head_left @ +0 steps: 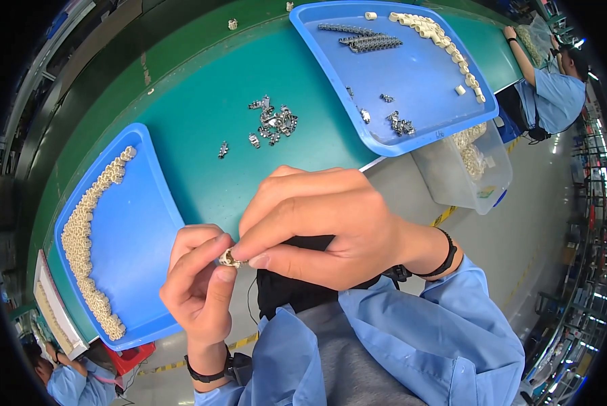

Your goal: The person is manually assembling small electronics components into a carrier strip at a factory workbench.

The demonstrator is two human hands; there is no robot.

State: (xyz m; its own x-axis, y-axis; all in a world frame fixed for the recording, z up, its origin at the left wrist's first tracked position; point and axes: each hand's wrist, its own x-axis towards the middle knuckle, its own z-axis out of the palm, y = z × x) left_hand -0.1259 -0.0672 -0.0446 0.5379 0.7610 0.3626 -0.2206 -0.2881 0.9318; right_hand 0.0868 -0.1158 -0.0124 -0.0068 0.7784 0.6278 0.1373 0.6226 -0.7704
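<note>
A small cream-coloured ring-shaped part (pixel 228 258) is pinched between the fingertips of my left hand (pixel 198 281). From the right, my right hand (pixel 323 227) meets it with thumb and forefinger closed at the part's edge; whether a tiny piece sits between those fingertips I cannot make out. Inside the part's opening it looks dark. Beyond my hands, a loose pile of small silvery metal clips (pixel 276 123) lies on the green table (pixel 202 108).
At the left, a blue tray (pixel 137 223) holds many cream parts (pixel 80 233). Another blue tray (pixel 412 88) at the far right carries metal strips (pixel 371 44), clips and cream rings (pixel 445 44). Below it stands a clear plastic bin (pixel 445 176). Co-workers sit at both ends.
</note>
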